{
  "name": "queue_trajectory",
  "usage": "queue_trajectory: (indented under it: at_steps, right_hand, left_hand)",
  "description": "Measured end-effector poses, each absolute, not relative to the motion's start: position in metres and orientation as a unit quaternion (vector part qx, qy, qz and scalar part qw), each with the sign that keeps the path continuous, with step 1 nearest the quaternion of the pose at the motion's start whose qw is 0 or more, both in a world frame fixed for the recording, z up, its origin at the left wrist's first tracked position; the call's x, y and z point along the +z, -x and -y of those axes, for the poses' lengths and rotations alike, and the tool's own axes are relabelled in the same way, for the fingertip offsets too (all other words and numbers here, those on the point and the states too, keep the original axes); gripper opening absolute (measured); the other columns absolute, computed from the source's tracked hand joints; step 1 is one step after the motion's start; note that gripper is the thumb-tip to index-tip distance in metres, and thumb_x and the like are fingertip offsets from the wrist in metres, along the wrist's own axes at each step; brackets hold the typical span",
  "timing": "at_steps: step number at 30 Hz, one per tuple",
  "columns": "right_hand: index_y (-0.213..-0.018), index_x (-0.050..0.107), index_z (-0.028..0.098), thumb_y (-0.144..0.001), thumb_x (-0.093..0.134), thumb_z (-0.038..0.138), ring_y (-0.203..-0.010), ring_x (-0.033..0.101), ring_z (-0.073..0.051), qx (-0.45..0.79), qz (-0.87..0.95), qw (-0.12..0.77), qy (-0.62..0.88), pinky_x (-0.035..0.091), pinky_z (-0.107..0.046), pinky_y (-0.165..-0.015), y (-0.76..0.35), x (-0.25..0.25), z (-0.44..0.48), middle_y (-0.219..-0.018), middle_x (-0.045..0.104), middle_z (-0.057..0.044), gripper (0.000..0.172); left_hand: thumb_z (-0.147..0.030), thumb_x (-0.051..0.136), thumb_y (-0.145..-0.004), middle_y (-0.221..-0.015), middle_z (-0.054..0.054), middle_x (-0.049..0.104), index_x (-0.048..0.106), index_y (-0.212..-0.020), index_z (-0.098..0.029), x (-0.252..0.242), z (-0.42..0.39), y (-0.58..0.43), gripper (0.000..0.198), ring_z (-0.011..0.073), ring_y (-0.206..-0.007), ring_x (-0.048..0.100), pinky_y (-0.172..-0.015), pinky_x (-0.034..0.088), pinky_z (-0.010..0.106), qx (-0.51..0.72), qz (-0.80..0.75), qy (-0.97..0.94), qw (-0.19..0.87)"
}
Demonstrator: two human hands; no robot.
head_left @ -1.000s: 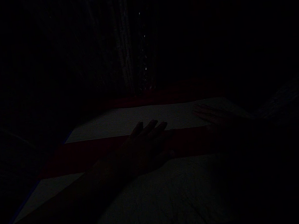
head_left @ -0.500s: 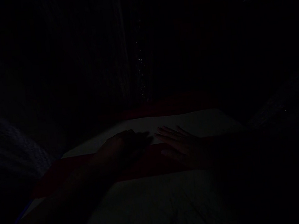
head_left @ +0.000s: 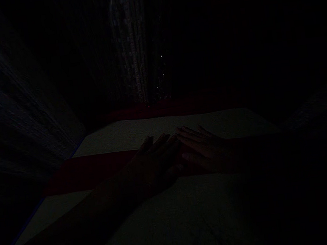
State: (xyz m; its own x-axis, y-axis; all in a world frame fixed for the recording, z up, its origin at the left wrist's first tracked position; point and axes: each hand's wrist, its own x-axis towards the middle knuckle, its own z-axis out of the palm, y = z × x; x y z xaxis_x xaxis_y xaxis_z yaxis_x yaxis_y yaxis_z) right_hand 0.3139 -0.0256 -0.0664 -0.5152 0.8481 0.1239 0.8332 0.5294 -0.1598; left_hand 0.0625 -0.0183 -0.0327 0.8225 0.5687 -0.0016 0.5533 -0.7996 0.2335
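Grip-wise nothing's clamped tbh, with the left hand point(head_left: 153, 165) laid flat and spread over the red band point(head_left: 89, 171), which is stretched left to right beneath both, and the right hand point(head_left: 207, 149) splayed likewise, so neither's really nearer.

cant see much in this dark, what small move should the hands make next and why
Perhaps slide the left hand outward along the red band: its fingertips touch or nearly touch the right hand, and the band runs on to the left.

Pale cloth point(head_left: 171, 213) with dark-red stripes point(head_left: 83, 172) and blue edging point(head_left: 25, 225).
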Motion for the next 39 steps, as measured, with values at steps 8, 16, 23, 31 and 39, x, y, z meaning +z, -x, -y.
queue_trajectory:
  at_steps: [8, 16, 23, 31, 39]
  right_hand:
    - [-0.160, 0.034, 0.023, -0.103, 0.029, 0.064, -0.156, 0.022, -0.027, 0.051, 0.866, 0.087, 0.491, 0.018, -0.060, -0.127, -0.318, -0.066, 0.023, -0.168, 0.025, -0.005, 0.070]
    - [-0.160, 0.035, 0.025, -0.103, 0.031, 0.063, -0.156, 0.023, -0.028, 0.056, 0.862, 0.097, 0.494, 0.018, -0.060, -0.127, -0.320, -0.070, 0.020, -0.167, 0.027, -0.006, 0.068]
    - [-0.160, 0.035, 0.021, -0.105, 0.026, 0.060, -0.156, 0.024, -0.025, 0.034, 0.875, 0.142, 0.461, 0.016, -0.059, -0.127, -0.315, -0.055, 0.027, -0.167, 0.029, -0.006, 0.067]
    - [-0.161, 0.029, 0.011, -0.106, 0.028, 0.057, -0.156, 0.022, -0.019, 0.003, 0.880, 0.143, 0.453, 0.013, -0.047, -0.131, -0.300, -0.066, 0.047, -0.167, 0.027, -0.008, 0.072]
    - [-0.158, 0.035, 0.012, -0.105, 0.027, 0.059, -0.155, 0.026, -0.022, -0.002, 0.876, 0.174, 0.450, 0.018, -0.055, -0.128, -0.308, -0.071, 0.042, -0.165, 0.031, -0.009, 0.071]
  left_hand:
    - [-0.065, 0.026, -0.108, -0.170, 0.002, 0.005, 0.010, -0.166, -0.021, -0.029, 0.016, -0.061, 0.075, 0.0237, -0.159, 0.002, -0.128, -0.001, 0.052, 0.011, -0.290, -0.947, 0.136]
    - [-0.066, 0.027, -0.107, -0.170, 0.003, 0.005, 0.012, -0.166, -0.020, -0.028, 0.016, -0.064, 0.077, 0.0271, -0.159, 0.002, -0.127, 0.002, 0.055, 0.010, -0.293, -0.947, 0.134]
    - [-0.070, 0.023, -0.105, -0.170, 0.003, 0.006, 0.012, -0.166, -0.019, -0.031, 0.016, -0.066, 0.080, 0.0273, -0.159, 0.001, -0.127, 0.000, 0.056, 0.003, -0.304, -0.945, 0.124]
    - [-0.072, 0.024, -0.104, -0.170, 0.008, 0.009, 0.012, -0.166, -0.016, -0.029, 0.019, -0.064, 0.084, 0.0256, -0.159, 0.007, -0.129, 0.001, 0.052, 0.035, -0.295, -0.945, 0.136]
    - [-0.074, 0.025, -0.103, -0.170, 0.007, 0.005, 0.011, -0.166, -0.012, -0.028, 0.019, -0.064, 0.089, 0.0245, -0.159, 0.004, -0.129, -0.002, 0.049, 0.012, -0.306, -0.941, 0.145]
